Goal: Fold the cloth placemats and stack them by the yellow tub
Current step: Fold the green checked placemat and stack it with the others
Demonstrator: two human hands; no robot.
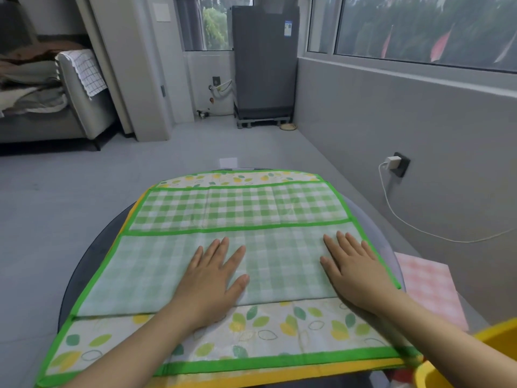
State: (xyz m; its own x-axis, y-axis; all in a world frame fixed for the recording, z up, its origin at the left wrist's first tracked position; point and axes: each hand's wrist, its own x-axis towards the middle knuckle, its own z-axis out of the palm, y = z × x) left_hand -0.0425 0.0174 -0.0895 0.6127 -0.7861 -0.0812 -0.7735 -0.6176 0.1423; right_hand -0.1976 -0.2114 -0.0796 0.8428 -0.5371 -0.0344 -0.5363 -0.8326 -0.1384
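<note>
- Cloth covers most of the round dark table [84, 264] in front of us: a green-bordered placemat [240, 208] of thin woven fabric, printed with green-and-white gingham panels and strips of leaf pattern in yellow and green.
- Its near part is folded over, so we see the paler gingham underside as a flat rectangular flap lying across the middle.
- Our left hand [212, 278] lies palm down on that flap, fingers straight and spread, gripping nothing.
- Our right hand [352, 270] lies flat on the flap's right part, fingers straight and close together, also gripping nothing.
- Under the green one we count one more placemat, a yellow-edged placemat [279, 372] showing along the near and left sides.
- One pink checked cloth [430, 289] lies to the right, beyond the table's edge, square-cornered and flat.
- One yellow tub [492, 334] of smooth plastic sits at the lower right, only its rim and a wall in sight, just beside the placemats' near right corner.
- The floor [84, 191] is smooth grey; a white cable [402, 222] trails from a wall socket.
</note>
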